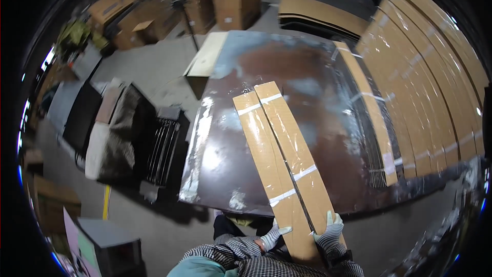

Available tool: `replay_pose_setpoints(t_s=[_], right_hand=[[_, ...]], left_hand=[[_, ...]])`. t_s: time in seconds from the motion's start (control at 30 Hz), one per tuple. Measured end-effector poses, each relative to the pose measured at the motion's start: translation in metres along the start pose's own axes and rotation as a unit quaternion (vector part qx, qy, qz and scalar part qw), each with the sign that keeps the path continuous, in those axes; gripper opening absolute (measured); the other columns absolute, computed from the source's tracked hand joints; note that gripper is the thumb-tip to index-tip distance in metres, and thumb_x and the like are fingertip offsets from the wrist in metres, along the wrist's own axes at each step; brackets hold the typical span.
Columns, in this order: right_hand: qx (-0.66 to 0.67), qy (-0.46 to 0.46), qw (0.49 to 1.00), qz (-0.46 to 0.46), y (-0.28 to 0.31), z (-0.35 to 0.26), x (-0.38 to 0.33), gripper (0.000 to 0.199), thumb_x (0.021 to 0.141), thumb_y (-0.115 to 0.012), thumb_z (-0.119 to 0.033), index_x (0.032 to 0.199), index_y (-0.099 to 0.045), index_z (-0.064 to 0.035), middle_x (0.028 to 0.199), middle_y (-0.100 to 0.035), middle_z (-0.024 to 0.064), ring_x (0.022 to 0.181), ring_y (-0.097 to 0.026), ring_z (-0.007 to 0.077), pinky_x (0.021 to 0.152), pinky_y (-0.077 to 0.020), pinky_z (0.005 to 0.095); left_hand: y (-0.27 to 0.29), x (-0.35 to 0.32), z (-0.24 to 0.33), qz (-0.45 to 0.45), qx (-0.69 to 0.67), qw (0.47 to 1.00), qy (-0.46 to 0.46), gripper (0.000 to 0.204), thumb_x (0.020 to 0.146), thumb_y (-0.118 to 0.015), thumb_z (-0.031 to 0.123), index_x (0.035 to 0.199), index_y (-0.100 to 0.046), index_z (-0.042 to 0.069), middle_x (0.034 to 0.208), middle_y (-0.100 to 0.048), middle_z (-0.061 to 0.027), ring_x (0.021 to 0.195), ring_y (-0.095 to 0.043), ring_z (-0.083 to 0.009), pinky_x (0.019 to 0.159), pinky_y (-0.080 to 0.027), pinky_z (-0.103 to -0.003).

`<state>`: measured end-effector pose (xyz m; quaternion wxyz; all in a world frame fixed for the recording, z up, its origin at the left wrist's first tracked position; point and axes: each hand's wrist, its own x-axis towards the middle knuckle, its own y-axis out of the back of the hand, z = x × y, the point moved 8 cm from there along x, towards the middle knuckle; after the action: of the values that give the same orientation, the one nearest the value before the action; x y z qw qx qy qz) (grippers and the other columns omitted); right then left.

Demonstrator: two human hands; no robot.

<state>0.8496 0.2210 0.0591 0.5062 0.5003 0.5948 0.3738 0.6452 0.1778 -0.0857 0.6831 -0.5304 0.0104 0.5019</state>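
Two long, narrow cardboard strips or packs, a left one (266, 154) and a right one (294, 143), lie side by side with a thin dark gap between them. White bands cross both, and shiny clear film seems to cover them. Their far ends are over a dark, glossy table (220, 143); the near ends overhang its front edge towards my body. In a pale glove, my left hand (275, 237) grips the left pack's outer edge, thumb on top and fingers hidden. My right hand (330, 232), in a striped glove, is closed round the right pack's outer edge.
A banded stack with a cardboard strip (366, 95) lies on the table's right side. Beyond it lean tall cardboard packs (420, 77). Left of the table stand a black slatted rack (163, 146) and a covered bundle (115, 143). Open cartons (237, 7) stand at the back.
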Motion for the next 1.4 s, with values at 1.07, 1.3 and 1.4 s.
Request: replay_pose_setpoints(t_s=[1.07,1.3,1.4], right_hand=[[-0.08,0.393,0.916,-0.016,0.063,-0.588,0.043,0.099,0.066,-0.09,-0.034,0.147,-0.04,-0.0082,0.118,-0.055,0.0242,0.112,-0.055,0.0463,0.097,-0.0466,0.0544],[-0.101,0.385,0.917,-0.018,0.055,-0.608,0.056,0.096,0.068,-0.087,-0.043,0.145,-0.042,-0.0084,0.126,-0.052,0.0246,0.118,-0.051,0.0462,0.101,-0.0441,0.0561],[-0.11,0.32,0.94,0.032,0.019,-0.588,0.099,0.111,0.048,-0.097,-0.047,0.141,-0.049,-0.0073,0.133,-0.046,0.0244,0.123,-0.046,0.0406,0.106,-0.038,0.0518]], left_hand=[[0.325,-0.2,0.251,0.257,-0.251,0.917,-0.173,0.058,0.086,-0.077,0.042,0.132,-0.067,0.009,0.138,-0.063,-0.0055,0.136,-0.045,-0.0227,0.117,-0.029,-0.044],[0.349,-0.202,0.271,0.232,-0.188,0.918,-0.259,0.064,0.082,-0.08,0.042,0.134,-0.065,0.009,0.141,-0.061,-0.0056,0.136,-0.045,-0.0239,0.116,-0.03,-0.045],[0.342,-0.197,0.282,0.216,-0.184,0.913,-0.293,0.069,0.079,-0.083,0.042,0.136,-0.063,0.009,0.142,-0.06,-0.0058,0.136,-0.044,-0.0244,0.116,-0.029,-0.047]])
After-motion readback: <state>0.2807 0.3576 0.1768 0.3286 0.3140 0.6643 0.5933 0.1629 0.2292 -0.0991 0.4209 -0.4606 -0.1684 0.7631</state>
